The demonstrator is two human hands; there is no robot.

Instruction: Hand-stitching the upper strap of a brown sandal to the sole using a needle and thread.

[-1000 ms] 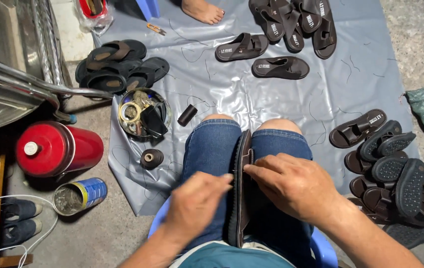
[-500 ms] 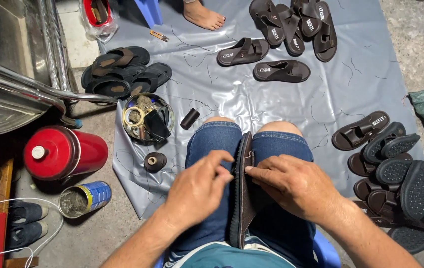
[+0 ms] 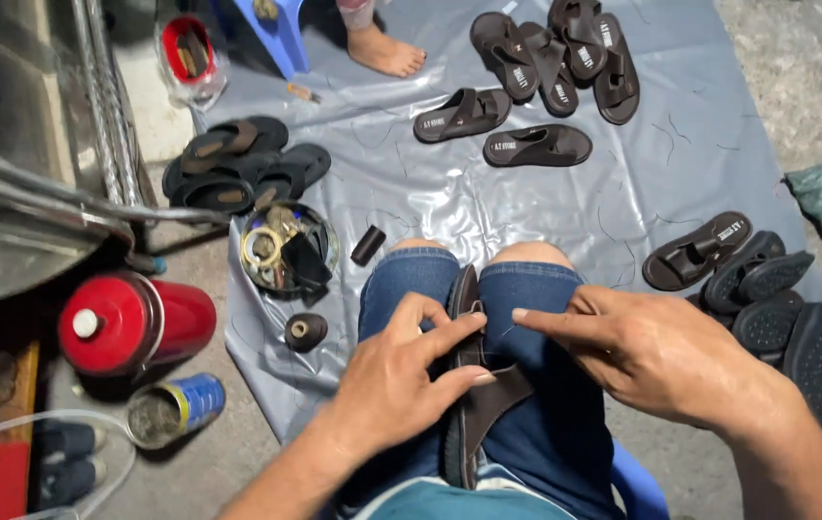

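Sandal (image 3: 474, 404), dark brown, sits wedged on edge between the knees. Left hand (image 3: 397, 385) has its grip closed round the strap, right hand (image 3: 656, 356) pinches thread just beside it, more sandals (image 3: 536, 144) lie on the grey tarp (image 3: 526, 217).

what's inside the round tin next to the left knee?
The round tin holds rings, probably tape rolls, and a dark folded piece at its right side. Its bottom is covered by them, so anything underneath cannot be seen.

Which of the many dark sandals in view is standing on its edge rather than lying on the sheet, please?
The brown sandal clamped between the person's knees: it stands on edge, with the left hand on its strap. All the others lie on the grey sheet or ground.
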